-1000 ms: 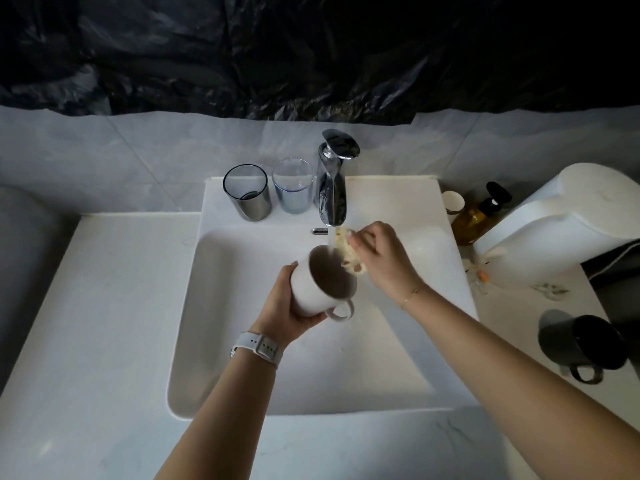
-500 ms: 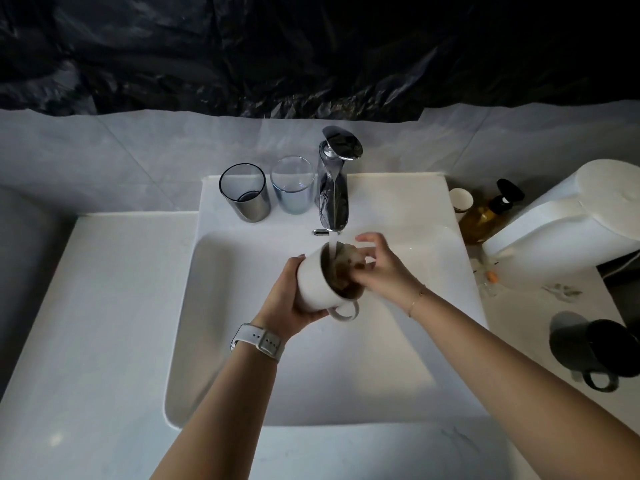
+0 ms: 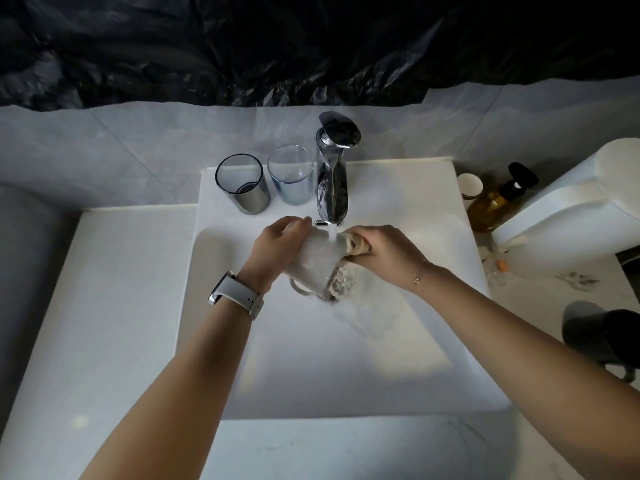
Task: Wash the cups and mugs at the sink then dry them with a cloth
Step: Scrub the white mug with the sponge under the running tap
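Clearly the washing step is in hand, on the first of the mugs at least, with drying not yet begun: a white mug (image 3: 317, 263) is held tipped over in the basin of the sink (image 3: 346, 358), its mouth turned down and toward the person, right under the stream from the chrome faucet (image 3: 331, 174). The left hand (image 3: 277, 249) wraps over the mug's upturned base and side, fingers curled round it, wrist bent forward so the watch band faces up. The right hand (image 3: 384, 251) is closed on a pale sponge (image 3: 355, 242), which it presses against the mug's wall beside the falling water; its forearm reaches in from the lower right. Next, I judge, the mug needs turning in the left grip so the sponge covers the rest of the outside, then a rinse. Two glass cups (image 3: 242, 183) stand on the ledge left of the faucet, and a dark mug (image 3: 602, 337) waits on the counter at far right.
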Motion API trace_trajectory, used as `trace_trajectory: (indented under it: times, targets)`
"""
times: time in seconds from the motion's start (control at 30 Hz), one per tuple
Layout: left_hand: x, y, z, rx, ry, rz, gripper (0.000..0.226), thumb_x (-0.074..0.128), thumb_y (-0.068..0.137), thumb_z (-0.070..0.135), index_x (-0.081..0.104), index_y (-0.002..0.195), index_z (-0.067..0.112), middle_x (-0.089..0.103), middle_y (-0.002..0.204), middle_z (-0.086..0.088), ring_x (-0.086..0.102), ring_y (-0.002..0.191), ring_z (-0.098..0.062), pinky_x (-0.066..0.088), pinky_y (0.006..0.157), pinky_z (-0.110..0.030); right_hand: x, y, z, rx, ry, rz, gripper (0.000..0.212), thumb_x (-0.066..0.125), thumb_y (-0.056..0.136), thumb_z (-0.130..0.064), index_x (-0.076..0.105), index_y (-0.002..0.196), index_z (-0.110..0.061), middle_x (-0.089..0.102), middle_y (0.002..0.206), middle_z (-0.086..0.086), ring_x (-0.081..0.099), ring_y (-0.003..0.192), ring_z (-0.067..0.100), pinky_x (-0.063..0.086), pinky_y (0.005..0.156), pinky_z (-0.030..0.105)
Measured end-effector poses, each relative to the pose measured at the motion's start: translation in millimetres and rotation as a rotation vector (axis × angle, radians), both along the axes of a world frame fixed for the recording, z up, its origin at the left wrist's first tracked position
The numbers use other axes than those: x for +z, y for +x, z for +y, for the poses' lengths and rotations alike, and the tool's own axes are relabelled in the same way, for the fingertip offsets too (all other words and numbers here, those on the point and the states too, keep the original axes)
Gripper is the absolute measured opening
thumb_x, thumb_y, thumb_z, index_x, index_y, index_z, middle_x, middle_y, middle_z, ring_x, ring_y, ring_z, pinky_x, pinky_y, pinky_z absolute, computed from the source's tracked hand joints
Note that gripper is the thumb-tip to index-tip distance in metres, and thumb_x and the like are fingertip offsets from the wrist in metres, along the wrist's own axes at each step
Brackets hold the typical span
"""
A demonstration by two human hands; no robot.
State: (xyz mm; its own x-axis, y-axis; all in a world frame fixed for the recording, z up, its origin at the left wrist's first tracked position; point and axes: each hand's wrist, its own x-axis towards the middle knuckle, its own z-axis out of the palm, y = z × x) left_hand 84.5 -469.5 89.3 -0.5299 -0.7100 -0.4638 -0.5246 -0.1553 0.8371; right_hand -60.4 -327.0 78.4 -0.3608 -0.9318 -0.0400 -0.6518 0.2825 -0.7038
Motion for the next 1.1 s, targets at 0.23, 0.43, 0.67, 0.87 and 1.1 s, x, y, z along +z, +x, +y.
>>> trace_trajectory:
  times: [0.23,0.43,0.67,0.87,1.1]
  targets:
    - [17,2,4,-0.106,-0.312,-0.152,0.041,0.047,0.072,0.061,0.067,0.097,0.034,0.071,0.096,0.001,0.063,0.096,-0.023,0.053,0.089,-0.038,0,-14,33,-0.15,-0.039,-0.083,0.035,0.079,0.076,-0.022,0.068,0.107,-0.009,0.071,0.103,0.002,0.065,0.094,0.018,0.048,0.083,0.027]
    - [14,8,9,-0.071,-0.341,-0.143,0.029,0.054,0.082,0.056,0.066,0.096,0.034,0.07,0.096,-0.001,0.062,0.095,-0.025,0.054,0.086,-0.038,-6,-19,51,-0.331,-0.022,-0.272,0.026,0.074,0.081,-0.022,0.069,0.105,-0.011,0.07,0.098,-0.001,0.063,0.092,0.011,0.043,0.078,0.011]
    - [7,3,25,0.088,0.339,0.029,0.029,0.052,0.095,0.045,0.063,0.105,0.021,0.066,0.099,-0.006,0.063,0.087,-0.021,0.057,0.069,-0.036,-19,24,22,-0.27,-0.032,-0.505,0.027,0.079,0.072,-0.019,0.069,0.095,-0.008,0.071,0.09,0.003,0.058,0.083,0.009,0.048,0.078,0.029]
    - [-10,5,29,0.148,0.613,0.152,0.029,0.054,0.093,0.047,0.062,0.104,0.022,0.067,0.095,-0.005,0.066,0.085,-0.021,0.059,0.072,-0.042,-17,31,-7,-0.356,0.084,-0.166,0.017,0.065,0.078,-0.013,0.067,0.092,-0.004,0.072,0.094,0.013,0.065,0.092,0.027,0.049,0.074,0.033]
    - [-18,3,27,0.124,0.681,0.122,0.028,0.049,0.093,0.051,0.06,0.101,0.026,0.067,0.092,-0.003,0.064,0.085,-0.02,0.056,0.079,-0.042,18,10,-27,0.076,0.161,0.441,0.024,0.054,0.081,-0.015,0.063,0.102,-0.008,0.069,0.094,0.019,0.063,0.086,0.04,0.044,0.07,0.038]
